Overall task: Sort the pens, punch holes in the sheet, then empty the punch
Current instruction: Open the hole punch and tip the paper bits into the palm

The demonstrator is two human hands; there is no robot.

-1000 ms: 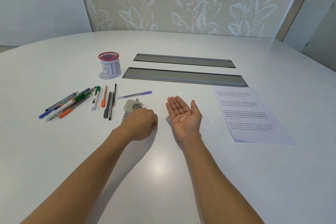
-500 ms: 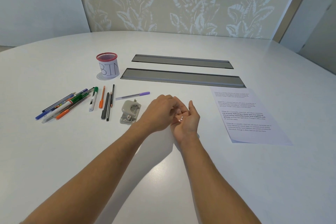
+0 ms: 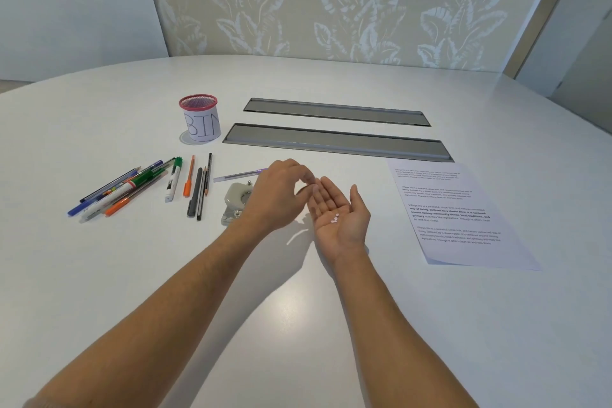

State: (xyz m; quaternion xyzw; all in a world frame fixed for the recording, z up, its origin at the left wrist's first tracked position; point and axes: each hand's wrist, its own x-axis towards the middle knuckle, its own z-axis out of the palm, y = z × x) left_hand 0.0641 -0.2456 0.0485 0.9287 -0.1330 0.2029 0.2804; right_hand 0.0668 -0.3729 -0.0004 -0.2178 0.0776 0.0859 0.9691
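My right hand (image 3: pixel 346 228) lies palm up above the table, and a few small white paper dots (image 3: pixel 334 218) rest in its palm. My left hand (image 3: pixel 278 195) hovers just left of the right fingertips, fingers curled, thumb and forefinger apart with nothing visible between them. Partly hidden behind the left wrist, the grey hole punch (image 3: pixel 234 196) lies on the table. A printed sheet (image 3: pixel 457 215) lies to the right. Several pens and markers (image 3: pixel 122 192) lie in a loose row at the left, with a purple pen (image 3: pixel 231 176) beside the punch.
A red mesh cup labelled BIN (image 3: pixel 200 121) stands behind the pens. Two long grey cable slots (image 3: pixel 334 141) run across the middle of the white table (image 3: pixel 298 325). A patterned wall panel stands behind the table.
My left hand left the punch, came over my right palm, and has now lifted back toward the right fingertips. The right hand stayed palm up with the dots.
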